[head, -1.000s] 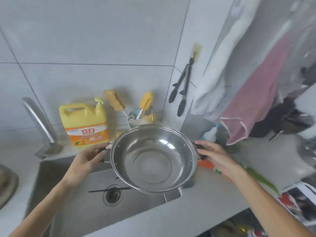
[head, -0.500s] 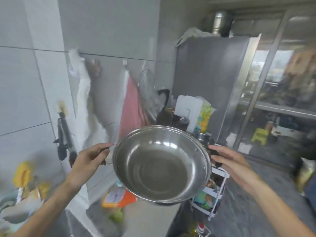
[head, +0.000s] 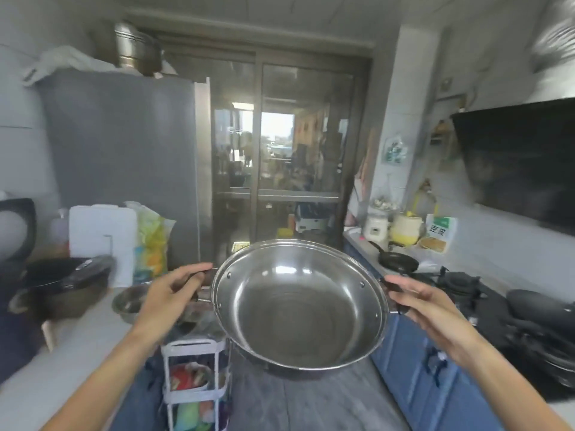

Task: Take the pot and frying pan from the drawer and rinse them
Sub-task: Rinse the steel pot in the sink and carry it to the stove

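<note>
A shiny steel pot (head: 298, 306) with two dark side handles hangs in mid-air in front of me, tilted so its empty inside faces me. My left hand (head: 169, 293) grips its left handle. My right hand (head: 420, 303) grips its right handle. A small black frying pan (head: 396, 261) sits on the right counter, beyond the pot.
A blue-fronted counter (head: 413, 362) with a black gas stove (head: 460, 284) runs along the right. On the left a white counter (head: 62, 353) holds a dark wok and a small steel bowl (head: 130, 301). A white trolley rack (head: 196, 377) stands below. A grey fridge (head: 124, 157) and glass doors are ahead.
I have turned right, away from the sink and tiled wall, toward the room, still carrying the pot in both hands at chest height.
</note>
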### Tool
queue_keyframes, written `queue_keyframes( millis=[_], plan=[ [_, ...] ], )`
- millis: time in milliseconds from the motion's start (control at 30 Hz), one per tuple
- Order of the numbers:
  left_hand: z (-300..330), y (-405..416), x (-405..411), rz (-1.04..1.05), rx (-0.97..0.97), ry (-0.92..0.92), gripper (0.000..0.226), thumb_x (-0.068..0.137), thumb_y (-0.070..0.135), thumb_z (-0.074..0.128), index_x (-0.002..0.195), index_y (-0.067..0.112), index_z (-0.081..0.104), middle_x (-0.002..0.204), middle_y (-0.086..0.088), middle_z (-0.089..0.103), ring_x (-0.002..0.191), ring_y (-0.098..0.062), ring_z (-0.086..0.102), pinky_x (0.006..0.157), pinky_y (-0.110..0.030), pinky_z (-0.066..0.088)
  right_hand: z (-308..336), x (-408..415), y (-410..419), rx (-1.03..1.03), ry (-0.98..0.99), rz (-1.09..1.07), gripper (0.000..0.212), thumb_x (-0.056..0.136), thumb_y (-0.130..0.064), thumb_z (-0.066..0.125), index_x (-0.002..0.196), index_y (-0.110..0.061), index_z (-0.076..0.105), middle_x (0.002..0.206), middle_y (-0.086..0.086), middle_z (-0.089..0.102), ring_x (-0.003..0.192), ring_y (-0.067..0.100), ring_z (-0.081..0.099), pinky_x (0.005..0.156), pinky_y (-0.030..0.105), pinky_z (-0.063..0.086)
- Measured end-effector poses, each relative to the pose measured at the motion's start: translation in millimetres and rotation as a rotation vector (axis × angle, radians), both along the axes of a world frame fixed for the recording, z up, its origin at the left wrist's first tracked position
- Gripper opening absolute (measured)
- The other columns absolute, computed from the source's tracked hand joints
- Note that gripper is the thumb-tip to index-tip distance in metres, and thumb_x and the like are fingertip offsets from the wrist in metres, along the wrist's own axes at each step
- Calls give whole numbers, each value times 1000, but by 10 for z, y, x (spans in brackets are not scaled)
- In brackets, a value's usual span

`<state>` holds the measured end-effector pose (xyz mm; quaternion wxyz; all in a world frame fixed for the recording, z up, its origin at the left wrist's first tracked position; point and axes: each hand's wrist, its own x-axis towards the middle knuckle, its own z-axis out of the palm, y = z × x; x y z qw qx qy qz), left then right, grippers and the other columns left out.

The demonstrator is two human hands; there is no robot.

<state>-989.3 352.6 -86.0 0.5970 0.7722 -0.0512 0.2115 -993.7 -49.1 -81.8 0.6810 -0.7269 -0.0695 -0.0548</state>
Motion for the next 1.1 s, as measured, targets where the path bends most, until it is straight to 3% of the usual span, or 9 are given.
queue_keyframes(
  millis=[167, 333, 433, 533, 733, 833, 900, 1000, 1100],
  plan=[
    [-23, -1423, 977, -190, 14, -2, 29, 92, 9, 55, 91, 36, 69, 84, 3, 70, 67, 0, 58, 58, -2, 43, -4, 164, -1266, 1, -7, -200, 93, 31, -52, 92, 114, -17, 68, 110, 10, 72, 99, 22, 67, 88, 37, 54],
    [-119, -2781, 1849, -410, 43, 34, 28, 94, 13, 53, 93, 37, 68, 85, 6, 69, 71, -2, 59, 60, -5, 45, -250, 144, -2269, -2, -6, -432, 100, 30, -56, 91, 117, -13, 64, 106, 11, 73, 98, 23, 70, 72, 18, 55],
    [-252, -3711, 2272, -566, 55, 30, 27, 94, 10, 52, 93, 33, 67, 78, 2, 66, 62, 3, 54, 55, -2, 41, -425, 56, -2873, -11, -2, -591, 101, 33, -55, 90, 118, -9, 62, 106, 13, 73, 95, 24, 70, 72, 19, 55],
    [-390, -4669, 2664, -762, 101, 37, 37, 92, 10, 55, 85, 44, 68, 81, 24, 70, 75, 2, 58, 64, -5, 44, -603, -130, -3414, 10, 29, -760, 97, 34, -55, 90, 116, -10, 64, 110, 11, 72, 93, 24, 63, 78, 25, 54],
    [-638, -6593, 2988, -1165, 292, 40, 28, 91, 18, 58, 93, 45, 66, 101, 24, 65, 104, -3, 59, 98, -27, 42, -776, -667, -4285, 11, 76, -1167, 66, 41, -40, 89, 99, -13, 71, 89, 5, 71, 77, 16, 61, 62, 18, 53],
    [-852, -7374, 2872, -1293, 350, 83, 24, 90, 20, 58, 97, 41, 68, 99, 21, 66, 101, -4, 60, 97, -30, 44, -974, -952, -4575, 28, 132, -1302, 36, 69, -10, 78, 104, -10, 69, 86, 3, 71, 74, 11, 62, 65, 18, 53],
    [-1031, -7778, 2748, -1345, 364, 120, 23, 90, 20, 58, 101, 37, 69, 92, 19, 67, 82, -2, 62, 86, -27, 48, -1151, -1130, -4746, 58, 173, -1373, 29, 76, -1, 71, 103, -12, 69, 84, 4, 70, 73, 11, 62, 65, 18, 52],
    [-1282, -8215, 2511, -1389, 358, 177, 23, 90, 17, 57, 99, 35, 69, 70, 16, 62, 46, 0, 48, 57, -17, 43, -1450, -1392, -4907, 190, 189, -1419, 54, 51, -27, 85, 101, -12, 69, 75, -1, 70, 60, 11, 60, 60, 17, 52],
    [-1573, -8565, 2295, -1443, 421, 221, 24, 91, 13, 56, 100, 31, 68, 72, 20, 61, 52, 5, 50, 64, -16, 41, -1803, -1618, -5070, 255, 206, -1476, 81, 35, -46, 93, 103, -9, 68, 77, -1, 71, 59, 10, 61, 60, 17, 53]
  ],
)
